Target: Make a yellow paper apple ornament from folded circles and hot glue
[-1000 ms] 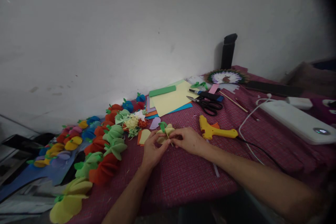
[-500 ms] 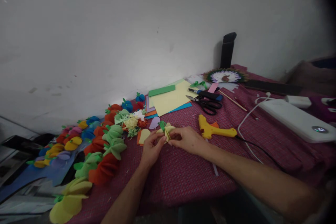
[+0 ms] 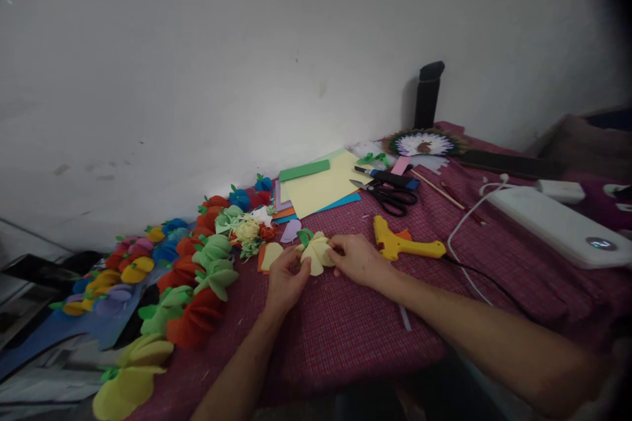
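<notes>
Between my hands is a pale yellow paper pumpkin point(image 3: 316, 255) with a green leaf on top, its folds fanned out. My left hand point(image 3: 288, 277) pinches its left side, thumb in front. On the right side, my right hand point(image 3: 356, 259) has its fingertips closed on the edge of a fold. Just to the right lies a yellow glue gun point(image 3: 407, 247), its nozzle end hidden behind my right wrist. Cut pale yellow paper shapes point(image 3: 271, 255) and a lilac cutout point(image 3: 291, 231) rest close to my left hand.
Rows of finished paper pumpkins point(image 3: 212, 274) fill the left side. Behind are paper sheets point(image 3: 320, 184), black scissors point(image 3: 385, 196) and a utility knife point(image 3: 388, 176). A white power bank point(image 3: 557, 223) with a cable lies at right. A wall point(image 3: 296, 66) stands behind the table.
The pumpkin's folds have spread from a narrow edge-on shape to a wide, rounded face. My right hand has shifted slightly outward with its edge.
</notes>
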`<state>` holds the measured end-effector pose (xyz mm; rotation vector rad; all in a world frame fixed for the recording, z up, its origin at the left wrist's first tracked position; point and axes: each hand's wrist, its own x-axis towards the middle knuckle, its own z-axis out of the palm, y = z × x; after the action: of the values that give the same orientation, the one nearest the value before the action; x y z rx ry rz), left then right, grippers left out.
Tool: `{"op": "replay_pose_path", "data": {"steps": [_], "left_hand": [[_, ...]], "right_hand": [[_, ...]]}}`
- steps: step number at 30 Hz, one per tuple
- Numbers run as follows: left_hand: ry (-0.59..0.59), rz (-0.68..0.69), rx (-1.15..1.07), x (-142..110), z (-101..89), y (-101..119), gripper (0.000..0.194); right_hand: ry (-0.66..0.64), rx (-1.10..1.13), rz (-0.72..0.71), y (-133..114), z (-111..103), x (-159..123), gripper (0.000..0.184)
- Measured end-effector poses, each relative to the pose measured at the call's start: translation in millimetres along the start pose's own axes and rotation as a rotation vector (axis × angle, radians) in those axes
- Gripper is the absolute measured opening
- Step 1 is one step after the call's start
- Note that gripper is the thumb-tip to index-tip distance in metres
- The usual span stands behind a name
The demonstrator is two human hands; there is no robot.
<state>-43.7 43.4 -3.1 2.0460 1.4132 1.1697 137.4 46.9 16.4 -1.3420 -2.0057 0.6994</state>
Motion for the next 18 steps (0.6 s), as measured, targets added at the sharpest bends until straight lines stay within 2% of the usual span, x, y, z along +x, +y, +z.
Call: {"op": "replay_pose_path", "data": {"steps": [8, 13, 18], "left_hand": [[0.019, 0.025, 0.062, -0.3, 3.2, 2.9, 0.012], [0.012, -0.058, 0.063, -1.7, 6.2, -5.3, 0.012], [-0.043, -0.097, 0.014, -2.0, 7.8, -8.8, 0.014]], "right_hand": [[-0.009, 0.036, -0.006, 0.6, 0.8, -0.6, 0.021], [-0.008, -0.102, 0.004, -0.1, -0.2, 0.1, 0.019], [0.028, -0.272, 0.023, 2.5, 1.6, 1.0, 0.022]]}}
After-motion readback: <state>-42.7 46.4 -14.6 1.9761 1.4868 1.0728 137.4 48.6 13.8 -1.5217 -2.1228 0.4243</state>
